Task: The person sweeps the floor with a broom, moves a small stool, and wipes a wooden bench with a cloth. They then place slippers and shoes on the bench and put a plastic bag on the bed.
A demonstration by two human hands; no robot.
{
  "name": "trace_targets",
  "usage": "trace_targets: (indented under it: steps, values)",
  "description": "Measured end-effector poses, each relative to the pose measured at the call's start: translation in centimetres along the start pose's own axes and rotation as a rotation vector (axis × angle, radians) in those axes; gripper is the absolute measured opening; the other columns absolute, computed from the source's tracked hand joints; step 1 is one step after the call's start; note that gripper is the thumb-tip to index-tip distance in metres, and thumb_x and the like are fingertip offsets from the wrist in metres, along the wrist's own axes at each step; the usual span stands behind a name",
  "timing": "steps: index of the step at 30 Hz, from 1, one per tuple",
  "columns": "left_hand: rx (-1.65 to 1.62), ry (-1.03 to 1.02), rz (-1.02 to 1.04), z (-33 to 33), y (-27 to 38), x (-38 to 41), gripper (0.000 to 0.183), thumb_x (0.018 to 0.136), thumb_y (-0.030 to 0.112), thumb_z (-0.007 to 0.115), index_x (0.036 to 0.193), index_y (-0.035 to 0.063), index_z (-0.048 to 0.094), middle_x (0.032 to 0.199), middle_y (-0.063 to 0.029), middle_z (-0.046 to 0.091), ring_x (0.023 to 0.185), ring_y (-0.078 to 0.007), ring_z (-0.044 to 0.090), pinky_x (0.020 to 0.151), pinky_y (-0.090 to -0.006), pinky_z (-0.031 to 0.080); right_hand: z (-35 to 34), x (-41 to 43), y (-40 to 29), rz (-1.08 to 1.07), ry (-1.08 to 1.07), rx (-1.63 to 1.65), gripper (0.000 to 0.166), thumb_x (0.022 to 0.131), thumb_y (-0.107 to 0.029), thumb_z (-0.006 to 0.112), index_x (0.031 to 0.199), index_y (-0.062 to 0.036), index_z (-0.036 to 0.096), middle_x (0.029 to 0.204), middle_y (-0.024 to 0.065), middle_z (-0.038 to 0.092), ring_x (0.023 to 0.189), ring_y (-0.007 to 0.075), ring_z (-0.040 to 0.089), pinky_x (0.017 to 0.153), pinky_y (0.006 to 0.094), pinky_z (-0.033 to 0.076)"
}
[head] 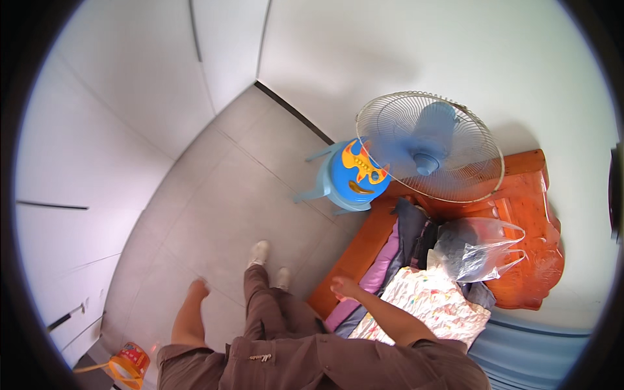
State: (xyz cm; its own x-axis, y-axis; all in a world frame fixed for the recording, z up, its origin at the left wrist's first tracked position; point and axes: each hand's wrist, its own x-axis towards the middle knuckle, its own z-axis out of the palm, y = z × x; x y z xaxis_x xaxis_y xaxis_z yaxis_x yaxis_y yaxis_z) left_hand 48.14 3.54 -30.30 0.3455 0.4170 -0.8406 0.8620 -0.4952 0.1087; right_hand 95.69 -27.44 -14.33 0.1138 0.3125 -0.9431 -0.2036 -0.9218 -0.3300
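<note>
My left hand [199, 287] hangs at my side over the grey tiled floor [204, 224]. It is blurred, and no object shows in it. My right hand [345, 287] is held out above the edge of a wooden bench [356, 248], its fingers loosely curled and slightly apart around nothing. Below and beside it lie a purple cloth [380, 263] and a crumpled white patterned cloth [419, 302]. A clear plastic bag [480, 248] with dark contents rests on the bench past the cloths.
An electric fan [426, 163] with a wire guard stands near the wall. Beside it is a blue plastic stool [341, 195] with a yellow pattern. White cabinet fronts [112, 122] run along the left. An orange-and-red bucket [129, 365] sits at lower left, and a blue ribbed surface [531, 346] at lower right.
</note>
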Motion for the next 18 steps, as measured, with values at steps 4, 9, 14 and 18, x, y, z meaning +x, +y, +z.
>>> trace_targets:
  steps: [4,9,14,18]
  values:
    - [-0.392,0.056,-0.748,5.0,-16.1,-24.5,0.026,0.076,0.017,0.055,0.097,0.0016,0.060,0.096,-0.0170,0.061,0.093,-0.0265,0.057,0.079,-0.0370,0.046,1.7,-7.6,-0.1,0.044,-0.262,-0.582,0.036,0.084,-0.030,0.060,0.113,-0.0096,0.053,0.079,0.0057,0.061,0.061,0.0146,0.059,0.053,0.0309,0.053]
    - [-0.900,0.149,-0.907,18.7,-19.5,-46.1,0.011,0.076,0.014,0.054,0.081,0.0088,0.062,0.075,-0.0119,0.060,0.069,-0.0245,0.059,0.061,-0.0380,0.047,-1.0,-8.1,0.2,0.208,-0.321,-0.598,0.024,0.086,-0.029,0.059,0.101,-0.0099,0.059,0.082,0.0059,0.062,0.068,0.0178,0.061,0.060,0.0342,0.054]
    - [-1.765,0.198,-0.575,24.6,-10.7,-46.8,0.028,0.080,0.008,0.046,0.104,0.0138,0.061,0.074,-0.0098,0.061,0.061,-0.0200,0.061,0.051,-0.0335,0.050,7.4,-10.4,-9.6,0.171,0.005,-1.055,0.025,0.086,-0.027,0.057,0.101,-0.0077,0.058,0.081,0.0093,0.062,0.068,0.0174,0.059,0.055,0.0284,0.049]
    - [-1.418,-0.024,-0.370,25.8,-1.1,-54.2,0.039,0.081,0.011,0.046,0.119,0.0115,0.052,0.084,-0.0073,0.063,0.062,-0.0176,0.061,0.056,-0.0311,0.053,11.9,-6.6,-12.5,-0.029,-0.111,-0.839,0.034,0.087,-0.026,0.053,0.114,-0.0047,0.050,0.089,0.0131,0.062,0.075,0.0222,0.061,0.060,0.0327,0.051]
